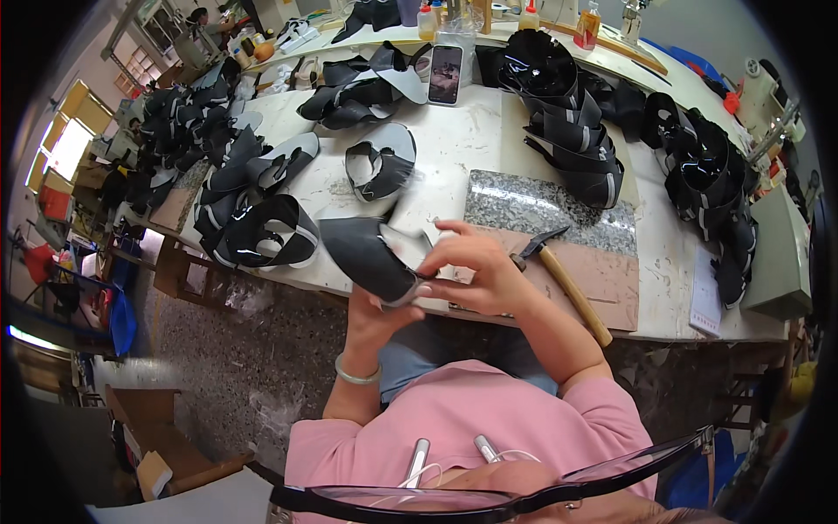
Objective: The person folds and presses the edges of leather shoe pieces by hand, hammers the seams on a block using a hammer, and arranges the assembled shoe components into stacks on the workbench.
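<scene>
A black shoe upper (360,251) with a grey lining edge is held up in front of me, over the near edge of the table. From below, my left hand (377,321) grips its lower end, with most of its fingers hidden behind the piece. My right hand (483,272) pinches the upper's right edge between thumb and fingers. Another upper (381,162), grey at its far side, lies just beyond on the white table. Close by on the left sits a curled black upper (266,230). Some motion blur shows around the held piece.
A hammer (574,295) with a wooden handle lies across a brown board (615,278), beside a speckled stone slab (548,206). Stacked black uppers (576,148) stand at the right, with more piles at the left. A phone (445,75) leans upright at the back.
</scene>
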